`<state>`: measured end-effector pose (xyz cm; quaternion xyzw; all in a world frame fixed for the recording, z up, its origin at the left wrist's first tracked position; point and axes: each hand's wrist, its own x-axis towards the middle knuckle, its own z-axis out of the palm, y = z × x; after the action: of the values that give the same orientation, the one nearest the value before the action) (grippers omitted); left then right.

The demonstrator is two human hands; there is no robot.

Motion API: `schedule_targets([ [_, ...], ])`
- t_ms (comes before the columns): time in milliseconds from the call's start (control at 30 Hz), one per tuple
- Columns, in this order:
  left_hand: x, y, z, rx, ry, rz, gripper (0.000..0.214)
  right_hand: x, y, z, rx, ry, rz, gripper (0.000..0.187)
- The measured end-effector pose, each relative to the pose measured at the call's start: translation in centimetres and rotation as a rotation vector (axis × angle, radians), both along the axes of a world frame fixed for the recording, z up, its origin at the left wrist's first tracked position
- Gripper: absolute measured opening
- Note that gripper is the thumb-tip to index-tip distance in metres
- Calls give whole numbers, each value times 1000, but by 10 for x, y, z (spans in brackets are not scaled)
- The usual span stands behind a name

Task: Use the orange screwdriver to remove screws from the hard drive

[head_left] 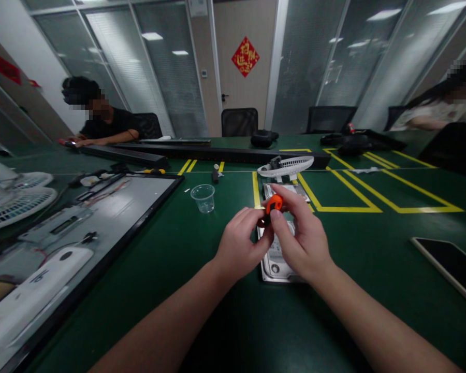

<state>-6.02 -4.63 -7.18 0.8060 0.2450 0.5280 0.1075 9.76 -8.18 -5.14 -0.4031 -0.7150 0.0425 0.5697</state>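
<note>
Above the table my two hands meet over a silver hard drive (274, 267), which they partly cover. My left hand (241, 238) has its fingertips closed on the dark lower part of a small orange-and-black piece (275, 203). The thumb and forefinger of my right hand (305, 235) pinch its orange part. Its exact kind cannot be made out. Just behind my fingers lies a second metal drive-like unit (301, 191), partly hidden by them.
A clear plastic cup (203, 199) stands left of my hands. Behind them rests a white fan grille (287, 167). A large flat panel (140, 207) fills the left side; a phone (450, 264) lies right. Long black bars (217, 153) cross the far table. Two people sit beyond.
</note>
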Motion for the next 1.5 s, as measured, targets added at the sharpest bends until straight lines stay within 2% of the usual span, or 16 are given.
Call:
schedule_targets([
  [200, -2, 2, -4, 3, -35, 32, 17, -1, 3, 1, 49, -28, -55, 44],
  [433, 0, 1, 0, 6, -6, -14, 10, -1, 1, -1, 9, -12, -7, 49],
  [567, 0, 0, 0, 6, -16, 12, 6, -1, 1, -1, 19, -17, -1, 49],
  [767, -2, 2, -2, 4, -51, 38, 8, -1, 4, -1, 43, -6, -54, 45],
  [1067, 0, 2, 0, 30, -22, -15, 9, -1, 2, -2, 24, -5, -1, 50],
  [1333, -1, 3, -3, 2, -49, 10, 14, -1, 4, -2, 65, -20, -77, 47],
  [1500, 0, 3, -2, 7, -27, -18, 15, 1, 3, -3, 44, -14, -31, 49],
])
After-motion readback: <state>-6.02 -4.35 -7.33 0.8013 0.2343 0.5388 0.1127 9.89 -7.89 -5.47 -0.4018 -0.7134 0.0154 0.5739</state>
